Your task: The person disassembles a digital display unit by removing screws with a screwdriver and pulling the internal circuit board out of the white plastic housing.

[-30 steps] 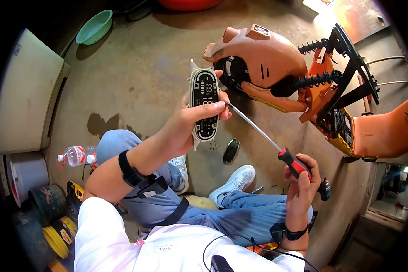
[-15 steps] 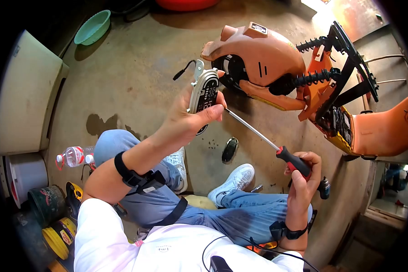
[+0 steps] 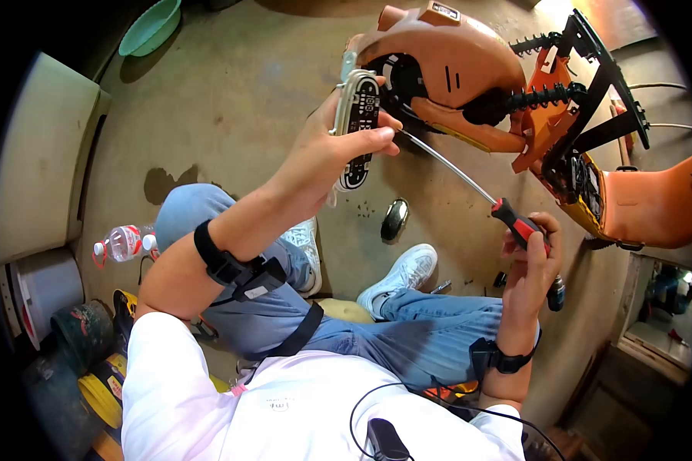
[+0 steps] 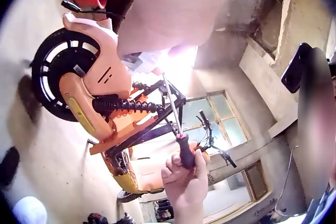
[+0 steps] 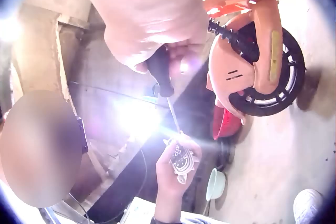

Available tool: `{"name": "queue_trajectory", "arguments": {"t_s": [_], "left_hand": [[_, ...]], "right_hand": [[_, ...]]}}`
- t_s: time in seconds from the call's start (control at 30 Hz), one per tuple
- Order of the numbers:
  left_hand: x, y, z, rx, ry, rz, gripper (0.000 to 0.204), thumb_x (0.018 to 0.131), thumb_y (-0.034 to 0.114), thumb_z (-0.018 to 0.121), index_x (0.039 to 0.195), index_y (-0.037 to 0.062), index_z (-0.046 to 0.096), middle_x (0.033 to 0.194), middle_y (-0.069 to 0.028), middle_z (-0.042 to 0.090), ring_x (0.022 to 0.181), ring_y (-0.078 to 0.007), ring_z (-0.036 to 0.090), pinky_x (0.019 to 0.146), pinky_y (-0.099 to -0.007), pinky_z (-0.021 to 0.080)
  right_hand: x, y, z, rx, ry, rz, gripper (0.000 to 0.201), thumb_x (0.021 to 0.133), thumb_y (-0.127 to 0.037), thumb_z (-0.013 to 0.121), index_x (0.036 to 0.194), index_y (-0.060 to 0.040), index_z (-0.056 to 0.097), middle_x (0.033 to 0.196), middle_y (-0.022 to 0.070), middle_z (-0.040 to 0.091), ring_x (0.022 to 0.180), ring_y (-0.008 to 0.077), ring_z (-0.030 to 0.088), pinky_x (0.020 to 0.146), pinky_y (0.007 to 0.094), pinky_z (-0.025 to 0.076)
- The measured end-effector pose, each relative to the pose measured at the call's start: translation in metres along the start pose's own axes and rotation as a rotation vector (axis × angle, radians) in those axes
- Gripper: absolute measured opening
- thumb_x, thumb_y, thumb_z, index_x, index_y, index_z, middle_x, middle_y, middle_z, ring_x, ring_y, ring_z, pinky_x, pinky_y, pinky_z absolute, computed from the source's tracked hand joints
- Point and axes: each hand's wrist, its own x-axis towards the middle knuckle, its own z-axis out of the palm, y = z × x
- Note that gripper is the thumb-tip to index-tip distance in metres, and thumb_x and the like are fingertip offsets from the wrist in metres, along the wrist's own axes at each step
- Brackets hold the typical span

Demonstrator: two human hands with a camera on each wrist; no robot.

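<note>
In the head view my left hand [image 3: 319, 157] grips a long oval display panel [image 3: 367, 100], its thumb across the dark face marked with white symbols. The panel stands tilted, its pale side edge showing. My right hand [image 3: 530, 265] holds a screwdriver [image 3: 517, 224] by its red and black handle. Its metal shaft slopes up toward the panel, and the tip ends right at my left fingertips. In the right wrist view the shaft reaches toward the panel [image 5: 182, 162]. A short black cable with a plug [image 4: 71, 6] sticks out in the left wrist view.
An orange scooter [image 3: 450, 77] lies partly dismantled ahead and right. On the floor are a dark oval part [image 3: 394, 220], several tiny pieces [image 3: 365, 209] and a black tool [image 3: 557, 293]. A green basin [image 3: 152, 29], water bottle [image 3: 121, 244] and pale cabinet [image 3: 42, 154] are left.
The panel has turned from face-on to tilted, showing its side edge. Both hands, still holding panel and screwdriver, sit higher and farther right in the head view, which has itself shifted.
</note>
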Motion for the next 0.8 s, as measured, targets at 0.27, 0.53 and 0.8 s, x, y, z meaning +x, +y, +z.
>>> {"name": "queue_trajectory", "arguments": {"t_s": [0.27, 0.53, 0.8], "left_hand": [[-0.006, -0.003, -0.006, -0.313, -0.115, -0.102, 0.073, 0.089, 0.019, 0.059, 0.153, 0.0049, 0.027, 0.11, -0.0108, 0.064, 0.099, -0.0213, 0.066, 0.093, -0.0342, 0.049], [-0.015, 0.001, -0.001, -0.237, -0.181, -0.062, 0.075, 0.093, 0.021, 0.061, 0.154, 0.0014, 0.022, 0.099, -0.0121, 0.067, 0.089, -0.0221, 0.069, 0.086, -0.0352, 0.054], [-0.011, -0.008, -0.005, -0.156, -0.178, -0.005, 0.072, 0.094, 0.017, 0.06, 0.152, -0.0016, 0.023, 0.099, -0.0113, 0.068, 0.088, -0.0198, 0.068, 0.086, -0.0346, 0.054]], "right_hand": [[-0.004, 0.0, -0.007, 0.074, 0.09, -0.126, 0.04, 0.098, -0.038, 0.056, 0.118, -0.0035, 0.051, 0.088, 0.0092, 0.063, 0.072, 0.0129, 0.06, 0.062, 0.024, 0.046], [-0.014, -0.002, -0.003, 0.086, 0.089, -0.199, 0.047, 0.094, -0.045, 0.06, 0.115, -0.0032, 0.05, 0.093, 0.0085, 0.056, 0.071, 0.013, 0.056, 0.059, 0.0223, 0.042], [-0.015, -0.001, -0.002, 0.015, 0.06, -0.174, 0.046, 0.092, -0.042, 0.064, 0.113, -0.0028, 0.05, 0.097, 0.01, 0.055, 0.075, 0.0153, 0.058, 0.063, 0.0254, 0.046]]}}
